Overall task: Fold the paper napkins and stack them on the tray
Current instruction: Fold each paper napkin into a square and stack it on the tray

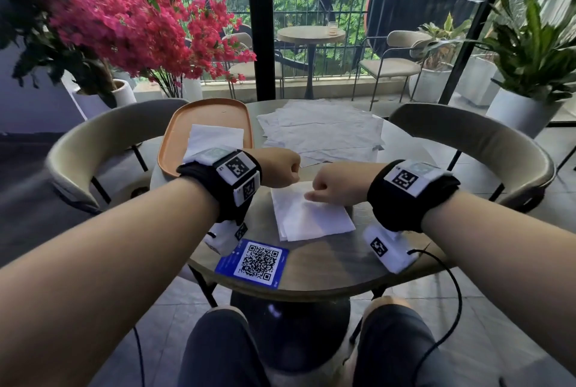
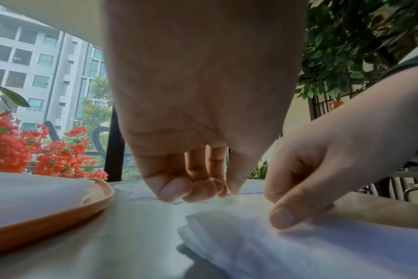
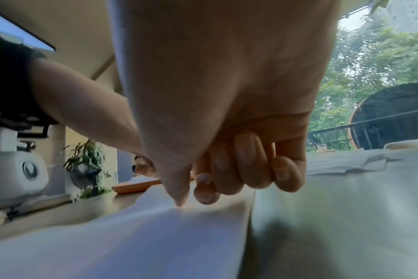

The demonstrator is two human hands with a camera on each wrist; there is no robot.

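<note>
A folded white napkin (image 1: 311,215) lies on the round table in front of me. My right hand (image 1: 327,190) is at its far edge, fingers curled. The thumb (image 2: 282,217) presses on top and, with the index fingertip (image 3: 203,196), pinches the edge. My left hand (image 1: 280,171) hovers as a fist just beyond the napkin's far left corner. Its bunched fingertips (image 2: 174,194) touch down near the paper's edge, with nothing visible between them. The orange tray (image 1: 212,112) stands at the back left with a folded napkin (image 1: 215,137) on it. Unfolded napkins (image 1: 324,130) lie spread at the back.
A blue QR card (image 1: 252,262) lies at the table's near edge. Curved beige chairs (image 1: 467,137) stand to the left and right of the table. Pink flowers (image 1: 124,18) and potted plants stand behind, in front of a glass wall.
</note>
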